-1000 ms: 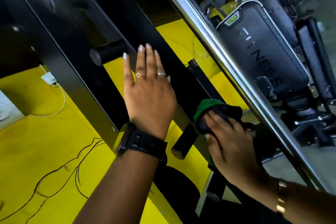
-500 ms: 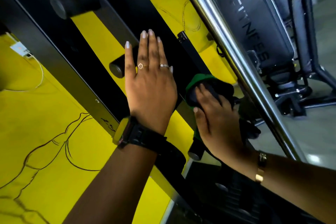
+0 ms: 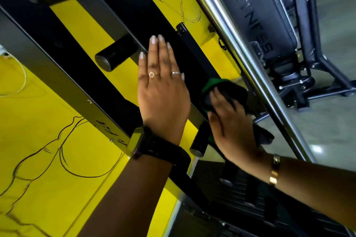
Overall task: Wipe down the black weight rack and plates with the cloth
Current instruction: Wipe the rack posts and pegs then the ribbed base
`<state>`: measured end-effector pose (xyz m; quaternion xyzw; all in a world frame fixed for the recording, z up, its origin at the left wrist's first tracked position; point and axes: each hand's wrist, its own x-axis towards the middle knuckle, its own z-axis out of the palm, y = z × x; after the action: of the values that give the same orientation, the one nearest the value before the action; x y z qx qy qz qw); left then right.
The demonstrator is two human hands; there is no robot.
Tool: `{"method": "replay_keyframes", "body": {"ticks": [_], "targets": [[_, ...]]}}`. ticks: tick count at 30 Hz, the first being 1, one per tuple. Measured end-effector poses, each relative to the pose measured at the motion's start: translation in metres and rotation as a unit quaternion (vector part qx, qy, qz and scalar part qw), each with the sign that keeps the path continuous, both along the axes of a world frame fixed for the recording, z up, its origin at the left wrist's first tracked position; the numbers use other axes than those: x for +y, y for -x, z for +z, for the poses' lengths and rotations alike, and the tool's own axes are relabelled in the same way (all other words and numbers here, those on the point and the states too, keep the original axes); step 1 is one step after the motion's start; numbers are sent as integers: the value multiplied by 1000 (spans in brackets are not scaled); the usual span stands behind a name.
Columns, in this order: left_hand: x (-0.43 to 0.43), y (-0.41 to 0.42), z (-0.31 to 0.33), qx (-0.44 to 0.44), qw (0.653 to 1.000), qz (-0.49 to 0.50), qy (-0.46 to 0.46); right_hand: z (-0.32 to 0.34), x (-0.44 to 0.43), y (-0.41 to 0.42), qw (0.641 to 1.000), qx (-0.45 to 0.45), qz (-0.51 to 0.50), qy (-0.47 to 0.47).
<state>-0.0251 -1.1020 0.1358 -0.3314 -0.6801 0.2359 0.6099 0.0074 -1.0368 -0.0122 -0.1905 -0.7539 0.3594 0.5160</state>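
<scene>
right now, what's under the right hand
A bunched green and dark cloth, which the right hand presses against the black rack bar. The cloth's edges show past the fingers and near the wrist. Its middle and the bar surface beneath are covered.

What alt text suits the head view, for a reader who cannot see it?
A right hand presses a green and black cloth against a black weight rack, while the left hand rests flat on the same beam. A chrome bar runs diagonally beside them; a yellow wall shows behind.
</scene>
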Motion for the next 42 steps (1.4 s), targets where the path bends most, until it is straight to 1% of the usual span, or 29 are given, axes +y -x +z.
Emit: {"method": "replay_keyframes", "body": {"ticks": [2,5,7,10,11,12,13,16,18,20,22,24,25,27,29,30,31,34,36,37,40,42], "targets": [[3,5,-7,34,999,-6,-3,-26,-9,-3,999,0,1,-32],[6,7,-20,51,999,-5,10,-56,-4,-7,999,-15,25,-40],[6,6,-29,53,998,4,21,-59,4,-5,1000,-1,22,13],[6,2,-42,37,998,1,45,-42,20,8,986,-7,33,161],[5,1,-47,28,998,2,57,-37,22,10,982,-21,32,187],[6,0,-51,20,998,2,66,-33,20,9,980,-36,29,191],[6,1,-55,12,998,1,68,-33,16,7,983,-49,26,175],[8,5,-62,5,998,-2,58,-48,-6,-5,996,-57,10,67],[10,6,-67,11,998,-7,55,-72,-15,-9,998,-58,-12,5],[11,7,-73,11,998,-12,53,-98,-16,-14,997,-71,-4,-24],[12,6,-81,1,999,-13,52,-120,-13,-18,997,-71,12,-22],[12,6,-89,-6,999,-18,49,-131,-9,-17,997,-71,5,7],[12,6,-93,-10,999,-21,49,-131,-5,-14,997,-71,3,35],[11,5,-100,-16,998,-26,54,-117,4,-8,989,-66,2,132],[9,5,-105,-19,998,-25,59,-101,10,-4,969,-84,24,231],[9,4,-106,-21,998,-23,59,-96,9,-3,964,-97,31,247],[9,4,-107,-20,998,-20,61,-90,5,-5,963,-103,37,245],[8,3,-115,-30,997,-11,71,-90,-17,-15,981,-90,37,170],[10,4,-120,-38,997,-7,72,-108,-27,-17,991,-86,24,103],[10,4,-123,-47,997,-9,66,-119,-29,-17,991,-94,20,90],[11,3,-133,-58,997,-2,61,-141,-23,-22,988,-106,41,109],[10,1,-141,-74,995,4,65,-144,-13,-20,982,-92,40,158]]}}
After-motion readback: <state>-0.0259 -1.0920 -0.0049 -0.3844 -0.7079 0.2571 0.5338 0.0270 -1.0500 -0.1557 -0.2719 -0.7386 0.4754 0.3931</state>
